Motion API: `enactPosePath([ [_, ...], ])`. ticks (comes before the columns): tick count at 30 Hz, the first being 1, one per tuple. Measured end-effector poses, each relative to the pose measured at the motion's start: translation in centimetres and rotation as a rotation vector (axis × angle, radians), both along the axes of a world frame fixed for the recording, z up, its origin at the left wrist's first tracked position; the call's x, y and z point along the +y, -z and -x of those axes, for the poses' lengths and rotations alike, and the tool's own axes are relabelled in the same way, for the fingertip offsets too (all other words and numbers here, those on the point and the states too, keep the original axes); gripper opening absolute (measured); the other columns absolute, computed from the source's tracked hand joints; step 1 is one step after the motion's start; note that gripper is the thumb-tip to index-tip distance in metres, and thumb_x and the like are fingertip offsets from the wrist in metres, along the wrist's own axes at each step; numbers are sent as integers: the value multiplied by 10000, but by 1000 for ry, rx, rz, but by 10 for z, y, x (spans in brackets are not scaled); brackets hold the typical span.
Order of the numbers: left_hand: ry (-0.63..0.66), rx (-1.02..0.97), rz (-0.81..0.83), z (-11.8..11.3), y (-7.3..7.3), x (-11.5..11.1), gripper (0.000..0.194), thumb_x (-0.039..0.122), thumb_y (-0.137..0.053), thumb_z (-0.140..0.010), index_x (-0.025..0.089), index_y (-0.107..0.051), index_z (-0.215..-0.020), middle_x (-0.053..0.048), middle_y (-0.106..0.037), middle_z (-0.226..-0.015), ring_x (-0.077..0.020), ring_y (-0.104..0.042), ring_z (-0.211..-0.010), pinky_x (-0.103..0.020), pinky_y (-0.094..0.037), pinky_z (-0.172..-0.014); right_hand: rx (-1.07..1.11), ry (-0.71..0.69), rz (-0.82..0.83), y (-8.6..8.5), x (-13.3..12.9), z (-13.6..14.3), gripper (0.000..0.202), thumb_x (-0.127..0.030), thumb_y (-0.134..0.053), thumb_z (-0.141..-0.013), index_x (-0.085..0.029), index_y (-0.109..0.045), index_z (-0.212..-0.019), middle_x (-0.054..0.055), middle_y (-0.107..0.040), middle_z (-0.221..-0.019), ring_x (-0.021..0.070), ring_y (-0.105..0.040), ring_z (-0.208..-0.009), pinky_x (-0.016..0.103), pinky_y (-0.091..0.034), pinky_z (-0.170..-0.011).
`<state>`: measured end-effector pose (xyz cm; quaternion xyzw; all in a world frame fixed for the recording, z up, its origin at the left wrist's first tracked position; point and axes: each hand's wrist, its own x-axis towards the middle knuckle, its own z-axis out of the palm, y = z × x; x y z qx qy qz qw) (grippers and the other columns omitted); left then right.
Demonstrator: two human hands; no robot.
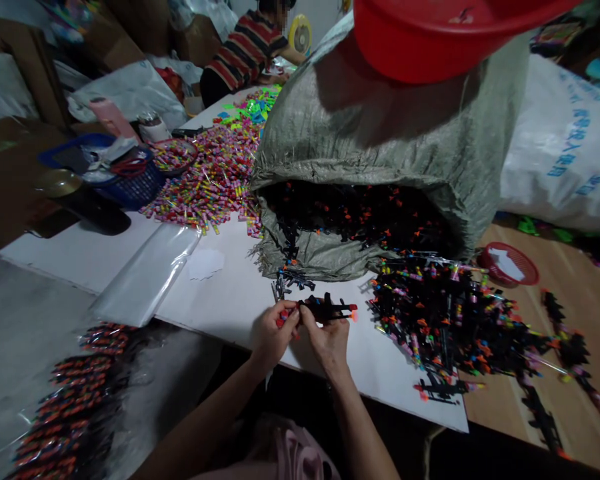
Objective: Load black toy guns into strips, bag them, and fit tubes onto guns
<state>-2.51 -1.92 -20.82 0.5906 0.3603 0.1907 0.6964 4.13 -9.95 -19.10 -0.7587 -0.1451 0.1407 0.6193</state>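
Observation:
Close together near the table's front edge, both my hands are on one black toy gun (325, 308) with an orange-red tip. My right hand (330, 340) is closed around its underside, thumb toward the rear end. My left hand (275, 333) pinches at the rear end, with a small red piece (281, 319) showing between its fingers; the exact contact is partly hidden. Just behind them, loose black toy parts (293, 279) lie before the mouth of a green-grey woven sack (390, 133), which holds many black and orange pieces.
Right of my hands is a heap of black toy guns (450, 320), with a red basket (510, 263) beyond. Small colourful tubes (210, 173) pile up at left, near clear plastic bags (145, 273) and a dark bottle (90, 203). A red basin (430, 47) overhangs the sack. A co-worker (250, 50) leans behind.

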Motion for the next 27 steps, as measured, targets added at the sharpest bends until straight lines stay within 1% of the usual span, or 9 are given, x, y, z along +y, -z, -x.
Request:
enactPosePath([
  [3,-64,-75,135,0,3,-3,413,529,-652,-670,167,-638,-868,67,-478,-477,-66,-410,-400,-179,-305,-387,-45,-29,19,-1,0,2,203,-385,-636,-682,-190,-665,-635,46,-706,-637,185,-649,-582,298,-536,-604],
  [8,58,-64,30,0,4,2,381,487,-629,-720,160,-668,-911,55,-500,-488,-76,-429,-416,-192,-341,-413,9,45,-43,2,-2,5,213,-395,-651,-670,-184,-674,-690,53,-717,-671,190,-665,-615,292,-544,-607],
  [10,64,-35,-100,1,3,4,333,455,-593,-761,173,-677,-918,28,-554,-535,-102,-496,-468,-206,-395,-455,18,43,-41,3,-3,5,216,-397,-654,-670,-185,-680,-700,51,-720,-679,187,-662,-613,290,-543,-599],
  [13,77,3,-448,7,4,4,238,350,-553,-807,192,-686,-925,-42,-671,-732,-158,-621,-671,-250,-496,-630,61,54,-25,2,-6,5,223,-408,-660,-658,-187,-677,-674,39,-706,-638,175,-640,-568,278,-529,-554],
  [16,164,14,-760,15,11,4,235,281,-524,-828,196,-680,-982,-91,-699,-878,-197,-651,-818,-288,-522,-750,221,9,-67,0,-7,6,263,-429,-666,-641,-171,-672,-694,7,-644,-520,152,-582,-454,270,-497,-475],
  [19,243,28,-886,20,20,2,263,258,-507,-835,190,-669,-1032,-106,-702,-894,-211,-654,-851,-300,-533,-770,364,-37,-137,0,-4,7,293,-434,-689,-605,-164,-655,-714,-18,-596,-464,140,-543,-403,264,-472,-442],
  [22,207,2,-813,16,21,5,263,270,-511,-832,192,-674,-1023,-103,-705,-917,-207,-656,-857,-302,-531,-794,413,-28,-167,-1,-3,-1,268,-407,-708,-581,-168,-639,-681,-9,-595,-480,134,-527,-404,261,-452,-434],
  [24,131,-20,-616,11,18,13,273,310,-550,-822,193,-666,-1040,-89,-701,-916,-201,-656,-836,-292,-533,-766,369,86,-253,-5,-7,-15,242,-380,-713,-574,-178,-628,-678,-15,-585,-496,118,-511,-413,250,-437,-441],
  [27,6,-4,-271,10,13,33,355,356,-563,-818,148,-614,-1101,-55,-668,-772,-171,-626,-653,-250,-507,-557,259,305,-429,-18,-18,-46,241,-324,-720,-569,-195,-619,-746,-16,-614,-600,98,-536,-492,220,-435,-484],
])
